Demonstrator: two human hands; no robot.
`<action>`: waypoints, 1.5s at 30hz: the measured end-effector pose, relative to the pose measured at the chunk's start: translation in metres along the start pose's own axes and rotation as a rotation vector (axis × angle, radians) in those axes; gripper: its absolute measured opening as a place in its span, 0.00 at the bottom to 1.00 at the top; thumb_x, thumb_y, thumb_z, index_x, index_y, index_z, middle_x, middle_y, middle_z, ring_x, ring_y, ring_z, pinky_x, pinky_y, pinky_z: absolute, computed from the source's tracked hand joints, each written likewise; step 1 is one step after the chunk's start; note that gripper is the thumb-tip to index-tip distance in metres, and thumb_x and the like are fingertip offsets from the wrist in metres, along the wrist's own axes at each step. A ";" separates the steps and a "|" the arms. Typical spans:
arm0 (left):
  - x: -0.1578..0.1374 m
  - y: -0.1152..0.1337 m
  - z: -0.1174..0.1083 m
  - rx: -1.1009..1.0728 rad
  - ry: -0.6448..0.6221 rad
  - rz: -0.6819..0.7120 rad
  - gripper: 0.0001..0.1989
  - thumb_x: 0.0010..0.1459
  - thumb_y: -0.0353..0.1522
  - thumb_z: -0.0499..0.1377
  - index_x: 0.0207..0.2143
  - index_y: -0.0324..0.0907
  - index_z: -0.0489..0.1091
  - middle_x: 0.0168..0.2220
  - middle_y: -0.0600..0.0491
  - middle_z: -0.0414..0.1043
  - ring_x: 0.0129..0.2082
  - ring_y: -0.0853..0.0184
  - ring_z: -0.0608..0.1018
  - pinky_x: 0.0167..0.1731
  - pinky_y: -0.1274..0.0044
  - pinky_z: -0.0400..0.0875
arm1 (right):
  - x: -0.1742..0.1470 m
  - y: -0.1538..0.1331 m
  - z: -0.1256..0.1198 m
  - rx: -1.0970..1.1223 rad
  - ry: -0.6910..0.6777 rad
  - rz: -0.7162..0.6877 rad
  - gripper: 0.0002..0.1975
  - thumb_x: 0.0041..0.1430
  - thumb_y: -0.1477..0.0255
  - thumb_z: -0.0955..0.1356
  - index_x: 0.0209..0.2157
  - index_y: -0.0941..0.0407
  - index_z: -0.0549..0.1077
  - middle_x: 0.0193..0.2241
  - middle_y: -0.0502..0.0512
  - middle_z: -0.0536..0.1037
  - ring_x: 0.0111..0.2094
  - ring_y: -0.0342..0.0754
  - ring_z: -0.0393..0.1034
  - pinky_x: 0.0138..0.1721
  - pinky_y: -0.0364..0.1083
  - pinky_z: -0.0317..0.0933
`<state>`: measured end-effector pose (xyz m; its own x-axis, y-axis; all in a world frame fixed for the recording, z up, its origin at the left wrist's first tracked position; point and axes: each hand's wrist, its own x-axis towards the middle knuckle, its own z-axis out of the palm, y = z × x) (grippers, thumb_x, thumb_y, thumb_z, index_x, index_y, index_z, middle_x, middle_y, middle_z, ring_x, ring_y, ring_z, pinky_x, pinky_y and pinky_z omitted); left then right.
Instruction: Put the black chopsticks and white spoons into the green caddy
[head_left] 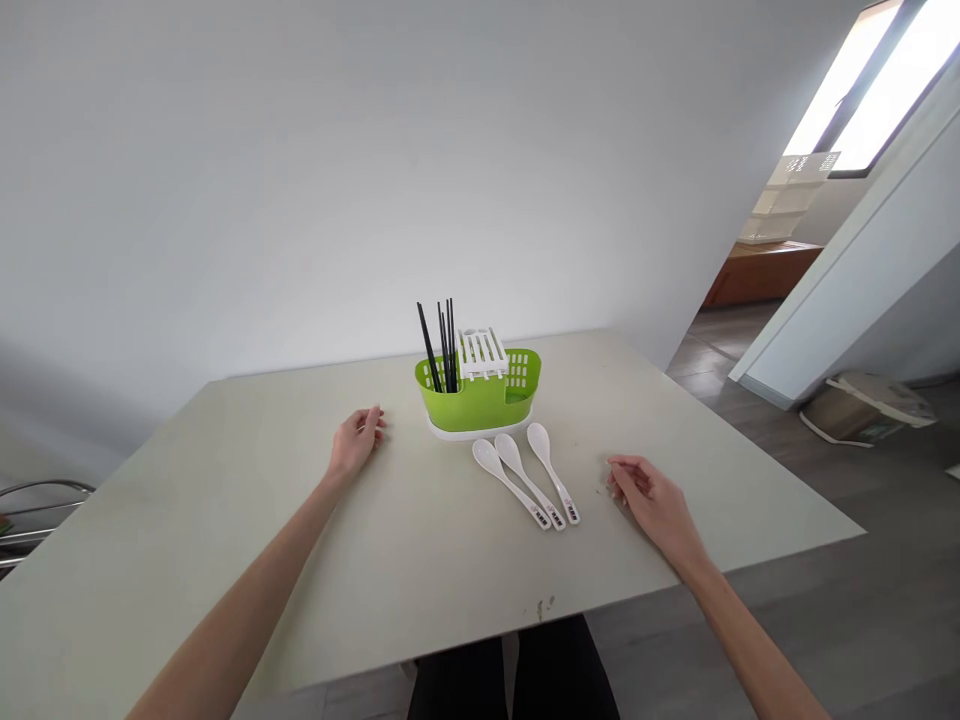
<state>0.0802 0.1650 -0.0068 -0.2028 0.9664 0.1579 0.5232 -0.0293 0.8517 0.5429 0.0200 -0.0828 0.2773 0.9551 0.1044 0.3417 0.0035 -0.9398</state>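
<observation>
Resting on the table left of a green utensil basket (480, 408), my left hand (357, 442) holds nothing; its fingers are loosely bent and a little apart. My right hand (651, 492) lies on the table to the right of the spoons, relaxed and empty, touching none of them. Three white spoons sit side by side in front of the basket: a left spoon (511, 482), a middle spoon (529, 480) and a right spoon (553, 474). Their bowls point toward the basket, their marked handles toward me. Several black chopsticks (444, 345) stand in the basket's left compartment.
A white slotted rack (482, 353) tops the basket's middle. The pale table (255, 460) meets a white wall (360, 180) behind. Its near edge is above my legs (566, 670). A lidded bin (862, 410) stands on the floor at right; metal rails (45, 508) show at far left.
</observation>
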 end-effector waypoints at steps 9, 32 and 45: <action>-0.037 -0.019 -0.041 -0.055 -0.096 0.036 0.31 0.61 0.61 0.56 0.39 0.43 0.76 0.30 0.53 0.77 0.25 0.68 0.74 0.29 0.76 0.71 | 0.020 -0.011 0.018 -0.204 -0.056 -0.008 0.22 0.65 0.51 0.66 0.48 0.52 0.77 0.40 0.55 0.84 0.34 0.49 0.77 0.42 0.50 0.68; -0.049 -0.023 -0.038 0.020 -0.150 0.084 0.23 0.65 0.55 0.54 0.42 0.46 0.72 0.31 0.54 0.79 0.26 0.65 0.75 0.32 0.74 0.70 | 0.040 -0.250 0.057 -0.513 -0.197 -0.670 0.23 0.72 0.48 0.63 0.29 0.51 0.65 0.23 0.48 0.74 0.22 0.44 0.64 0.28 0.45 0.57; -0.050 -0.027 -0.040 0.043 -0.151 0.129 0.20 0.66 0.53 0.54 0.39 0.48 0.72 0.28 0.56 0.77 0.25 0.64 0.75 0.33 0.73 0.70 | 0.093 -0.298 0.167 -0.946 -0.054 -0.840 0.16 0.79 0.65 0.55 0.48 0.57 0.68 0.33 0.58 0.83 0.31 0.53 0.77 0.32 0.46 0.54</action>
<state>0.0434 0.1071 -0.0179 -0.0070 0.9828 0.1847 0.5725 -0.1475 0.8065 0.3169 0.1576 0.1528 -0.3651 0.7727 0.5193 0.9068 0.4214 0.0106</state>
